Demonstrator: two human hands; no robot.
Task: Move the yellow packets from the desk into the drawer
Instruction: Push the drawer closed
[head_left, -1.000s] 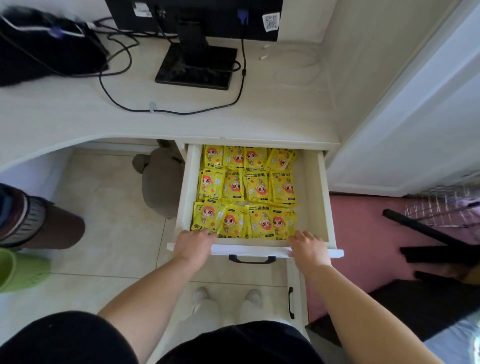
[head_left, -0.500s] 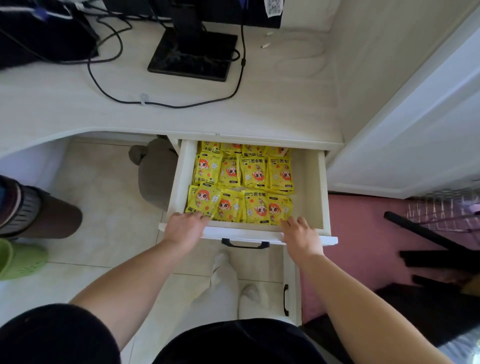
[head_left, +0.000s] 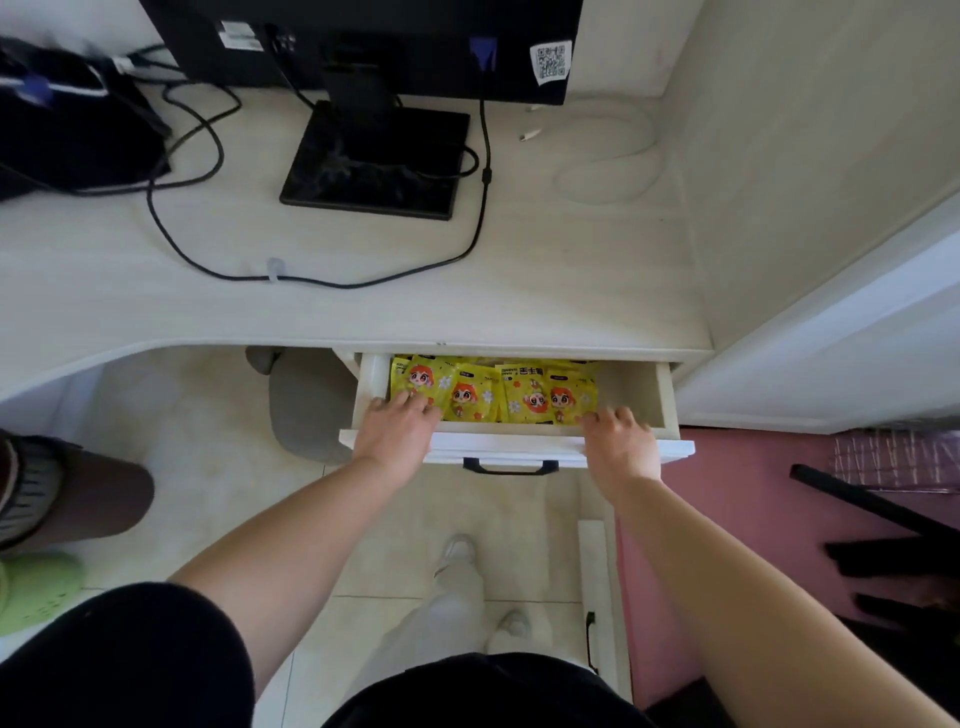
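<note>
The white drawer (head_left: 639, 395) under the desk (head_left: 545, 291) stands only a little way out. One row of yellow packets (head_left: 493, 389) with a red-haired cartoon figure shows inside it; the rest are hidden under the desktop. My left hand (head_left: 397, 431) rests on the drawer's front edge at the left, fingers spread over the nearest packets. My right hand (head_left: 618, 439) rests on the same edge at the right, fingers apart. Neither hand holds a packet. No yellow packet lies on the desktop.
A black monitor stand (head_left: 374, 161) and black cables (head_left: 182, 249) lie on the desk, with a black bag (head_left: 67, 130) at the far left. A grey stool (head_left: 306, 405) stands under the desk. The drawer's black handle (head_left: 511, 467) faces me. A white wall (head_left: 810, 171) bounds the right.
The drawer has slid inward under the desk with both hands on its front edge. Three rows of packets showed before; now only one row shows.
</note>
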